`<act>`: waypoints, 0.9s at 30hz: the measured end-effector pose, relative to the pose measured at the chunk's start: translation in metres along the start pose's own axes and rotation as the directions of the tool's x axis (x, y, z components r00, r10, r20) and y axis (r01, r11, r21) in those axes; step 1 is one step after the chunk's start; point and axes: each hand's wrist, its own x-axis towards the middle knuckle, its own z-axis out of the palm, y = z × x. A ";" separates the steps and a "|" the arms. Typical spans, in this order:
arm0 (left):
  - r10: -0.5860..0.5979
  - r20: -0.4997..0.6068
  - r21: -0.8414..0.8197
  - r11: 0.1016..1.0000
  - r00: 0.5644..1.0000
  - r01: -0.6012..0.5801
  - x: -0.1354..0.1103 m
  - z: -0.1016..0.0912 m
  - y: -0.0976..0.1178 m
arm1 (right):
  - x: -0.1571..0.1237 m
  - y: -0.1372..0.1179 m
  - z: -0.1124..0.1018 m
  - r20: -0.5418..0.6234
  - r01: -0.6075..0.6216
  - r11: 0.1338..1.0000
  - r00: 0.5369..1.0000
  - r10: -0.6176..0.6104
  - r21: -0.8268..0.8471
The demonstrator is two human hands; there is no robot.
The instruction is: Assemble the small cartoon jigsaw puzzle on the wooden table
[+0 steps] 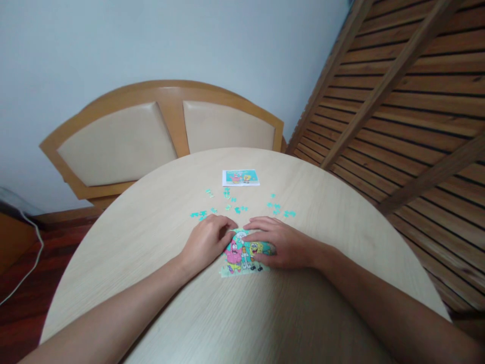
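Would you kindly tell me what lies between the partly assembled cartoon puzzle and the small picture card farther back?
Head view: loose turquoise puzzle pieces lie scattered on the round wooden table.

Puzzle (242, 255) edges hidden under both hands; loose pieces (238, 208) too small to read.

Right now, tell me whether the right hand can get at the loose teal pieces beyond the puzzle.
Probably yes: the right hand lies on the puzzle, and bare table separates it from the loose teal pieces.
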 end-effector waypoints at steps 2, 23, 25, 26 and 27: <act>0.005 -0.001 0.006 1.000 1.000 -0.005 0.000 0.000 0.000 | 0.000 0.001 0.000 0.000 -0.003 1.000 1.000 0.003 -0.002; 0.460 0.302 0.127 0.849 0.835 -0.513 0.000 -0.035 -0.009 | -0.001 0.001 -0.001 0.008 -0.024 1.000 1.000 0.024 -0.004; 0.463 0.307 0.126 0.846 0.831 -0.518 0.001 -0.034 -0.009 | -0.001 0.002 -0.001 0.004 -0.040 0.999 0.999 0.040 -0.009; 0.464 0.311 0.125 0.845 0.829 -0.520 0.001 -0.034 -0.009 | -0.002 0.003 -0.001 0.005 -0.048 0.999 0.999 0.049 -0.013; 0.462 0.315 0.126 0.845 0.829 -0.519 0.001 -0.033 -0.008 | -0.002 0.003 -0.002 0.008 -0.055 0.998 0.998 0.055 -0.018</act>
